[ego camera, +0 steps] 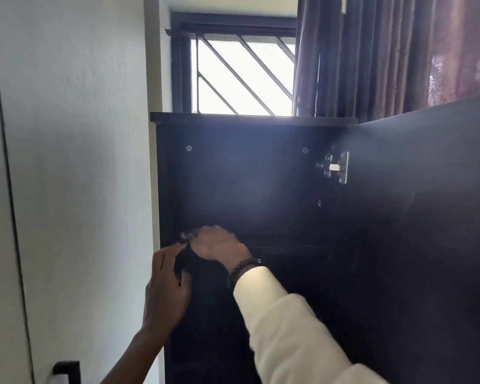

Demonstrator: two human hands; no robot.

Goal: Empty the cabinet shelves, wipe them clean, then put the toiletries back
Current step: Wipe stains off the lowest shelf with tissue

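Dark cabinet (250, 173) open, top shelf (283, 236) bare, right hand (219, 243) clutching pale cloth (185, 235) at shelf edge, left hand (165, 289) gripping cabinet's left side, contents below too dark to tell.

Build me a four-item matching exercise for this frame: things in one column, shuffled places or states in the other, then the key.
Things:
1. cabinet door
2. curtain
3. right hand
4. left hand

Places or states:
A. at the cabinet's left front edge
B. swung open on the right
C. reaching onto the shelf
D. hanging right of the window

Pairs: 1-B, 2-D, 3-C, 4-A
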